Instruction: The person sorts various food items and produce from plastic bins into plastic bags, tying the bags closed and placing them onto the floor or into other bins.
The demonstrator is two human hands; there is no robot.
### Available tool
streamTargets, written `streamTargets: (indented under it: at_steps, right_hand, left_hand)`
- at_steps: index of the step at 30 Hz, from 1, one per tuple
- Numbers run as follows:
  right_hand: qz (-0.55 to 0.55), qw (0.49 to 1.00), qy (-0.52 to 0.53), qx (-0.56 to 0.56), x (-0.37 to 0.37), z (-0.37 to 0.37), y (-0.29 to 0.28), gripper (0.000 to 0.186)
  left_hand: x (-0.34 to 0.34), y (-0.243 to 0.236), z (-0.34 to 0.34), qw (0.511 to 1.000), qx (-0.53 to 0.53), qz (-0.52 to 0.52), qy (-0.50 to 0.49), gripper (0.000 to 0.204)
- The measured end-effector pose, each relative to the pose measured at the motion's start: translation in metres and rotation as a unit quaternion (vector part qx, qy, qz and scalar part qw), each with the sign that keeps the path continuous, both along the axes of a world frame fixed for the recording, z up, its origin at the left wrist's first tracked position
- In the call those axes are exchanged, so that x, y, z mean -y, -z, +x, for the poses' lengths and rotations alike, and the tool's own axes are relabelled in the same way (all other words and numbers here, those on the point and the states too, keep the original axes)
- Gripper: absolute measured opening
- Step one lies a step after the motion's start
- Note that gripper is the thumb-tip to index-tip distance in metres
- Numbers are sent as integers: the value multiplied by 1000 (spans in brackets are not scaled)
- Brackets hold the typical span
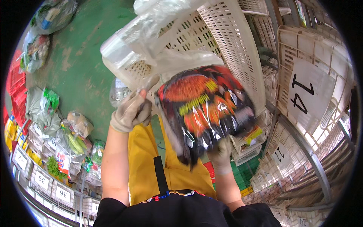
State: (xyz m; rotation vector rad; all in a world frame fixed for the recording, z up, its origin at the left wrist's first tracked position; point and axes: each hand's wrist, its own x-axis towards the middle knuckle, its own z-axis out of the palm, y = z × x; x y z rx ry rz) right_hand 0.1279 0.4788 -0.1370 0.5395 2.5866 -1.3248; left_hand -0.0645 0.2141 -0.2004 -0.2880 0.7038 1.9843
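Observation:
A glossy black package (206, 102) with orange, red and yellow print hangs tilted in front of me, somewhat blurred. My right hand (221, 151), in a pale glove, grips its lower edge from beneath; part of that hand is hidden behind it. My left hand (132, 109), also gloved with a bare fingertip showing, is closed at the near edge of a clear plastic bag (181, 58), left of the package. The bag lies in a white perforated crate (236, 45), its film draped over the crate's left rim.
Racks with white crates (315, 83) stand close on my right, bearing paper labels. To the left, bagged vegetables (73, 142) rest on a rack of labelled crates. More filled bags (38, 49) and a red crate (17, 87) lie beyond, by the green floor (87, 49).

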Motion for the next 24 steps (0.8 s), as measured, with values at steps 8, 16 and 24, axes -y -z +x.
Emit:
streamTargets:
  at_steps: [8, 16, 24]
  right_hand:
    - [-444, 753, 434, 216, 32, -17, 33, 20]
    - [-154, 969, 41, 189, 11, -124, 83, 21]
    - [252, 926, -262, -101, 3, -218, 73, 37]
  left_hand:
    - [-51, -5, 29, 985, -66, -88, 131, 51]
    - [-86, -21, 47, 968, -113, -175, 139, 37]
    - [-91, -15, 57, 981, -115, -153, -27, 44]
